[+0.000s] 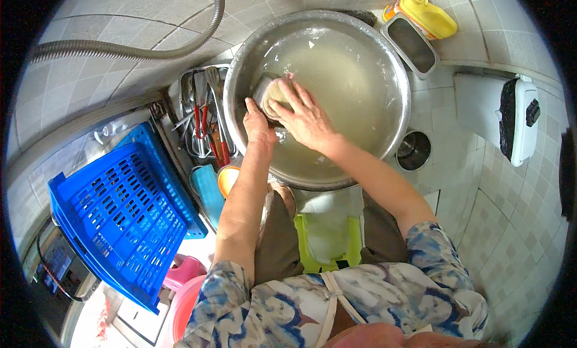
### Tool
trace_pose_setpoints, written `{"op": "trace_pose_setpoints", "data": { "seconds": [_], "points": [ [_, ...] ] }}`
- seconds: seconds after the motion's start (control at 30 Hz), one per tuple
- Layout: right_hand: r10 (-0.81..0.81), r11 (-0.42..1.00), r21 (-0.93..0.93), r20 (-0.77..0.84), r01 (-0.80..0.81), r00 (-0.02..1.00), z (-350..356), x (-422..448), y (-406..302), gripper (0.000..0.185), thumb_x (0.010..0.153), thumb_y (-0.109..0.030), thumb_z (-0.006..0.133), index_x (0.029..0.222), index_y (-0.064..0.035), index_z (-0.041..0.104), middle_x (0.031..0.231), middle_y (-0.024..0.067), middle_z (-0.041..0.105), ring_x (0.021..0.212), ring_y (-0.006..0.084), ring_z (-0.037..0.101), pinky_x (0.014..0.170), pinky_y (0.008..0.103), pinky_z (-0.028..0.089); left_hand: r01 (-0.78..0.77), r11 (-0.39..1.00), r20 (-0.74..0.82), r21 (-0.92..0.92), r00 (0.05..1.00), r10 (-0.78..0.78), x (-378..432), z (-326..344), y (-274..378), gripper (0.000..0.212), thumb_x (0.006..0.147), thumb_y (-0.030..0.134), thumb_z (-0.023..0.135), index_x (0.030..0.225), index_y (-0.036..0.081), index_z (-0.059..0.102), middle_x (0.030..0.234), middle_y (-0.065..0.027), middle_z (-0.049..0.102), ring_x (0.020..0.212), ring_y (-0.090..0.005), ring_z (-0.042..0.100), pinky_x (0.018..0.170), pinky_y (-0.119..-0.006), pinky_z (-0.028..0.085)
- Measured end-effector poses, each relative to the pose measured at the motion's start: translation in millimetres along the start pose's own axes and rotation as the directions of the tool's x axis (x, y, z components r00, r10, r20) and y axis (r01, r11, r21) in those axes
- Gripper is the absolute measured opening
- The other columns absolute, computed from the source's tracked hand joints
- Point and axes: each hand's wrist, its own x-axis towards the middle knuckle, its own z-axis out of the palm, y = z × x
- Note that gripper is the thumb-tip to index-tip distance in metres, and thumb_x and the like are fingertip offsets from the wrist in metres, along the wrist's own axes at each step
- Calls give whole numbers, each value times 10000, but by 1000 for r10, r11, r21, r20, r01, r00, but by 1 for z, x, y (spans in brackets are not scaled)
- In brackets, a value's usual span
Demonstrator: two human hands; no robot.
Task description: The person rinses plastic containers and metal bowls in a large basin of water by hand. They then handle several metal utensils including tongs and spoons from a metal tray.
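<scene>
A large round metal basin [401, 100] holds cloudy water in front of me. At its left side, my left hand [258, 122] grips the edge of a dark metal container [260, 87], which is tilted over the water. My right hand [301, 113] presses a beige cloth or scrubbing pad [273, 100] against the container, fingers spread over it. A small pink bit shows beside the fingertips. The container's lower part is hidden by the hands and the pad.
Left of the basin stands a metal tray [184, 89] of utensils, with blue plastic baskets [121, 203] nearer me. To the right are a metal cup [413, 150], a rectangular metal container [409, 46] and a yellow bottle [428, 16]. A ribbed hose [135, 55] runs along the wall.
</scene>
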Motion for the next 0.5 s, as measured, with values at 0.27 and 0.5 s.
{"op": "trace_pose_setpoints", "data": {
  "seconds": [0.27,0.5],
  "points": [
    [266,552,553,593,-625,760,10,17,69,420,976,-410,370,1227,-159,594,1246,117,583,1188,285,503,1002,382,384,-101,877,99,469,993,62,-36,5,-19,545,923,498,498,989,-33,604,920,-104,599,838,-166,537,749,-341,466],
    [516,-369,638,746,-676,422,8,-39,76,626,939,-564,349,1351,-98,429,1305,181,493,1124,325,553,763,468,549,-88,985,74,146,994,78,-48,33,-15,479,947,459,481,961,-4,600,920,-73,598,825,-161,554,732,-339,484]
  ]
}}
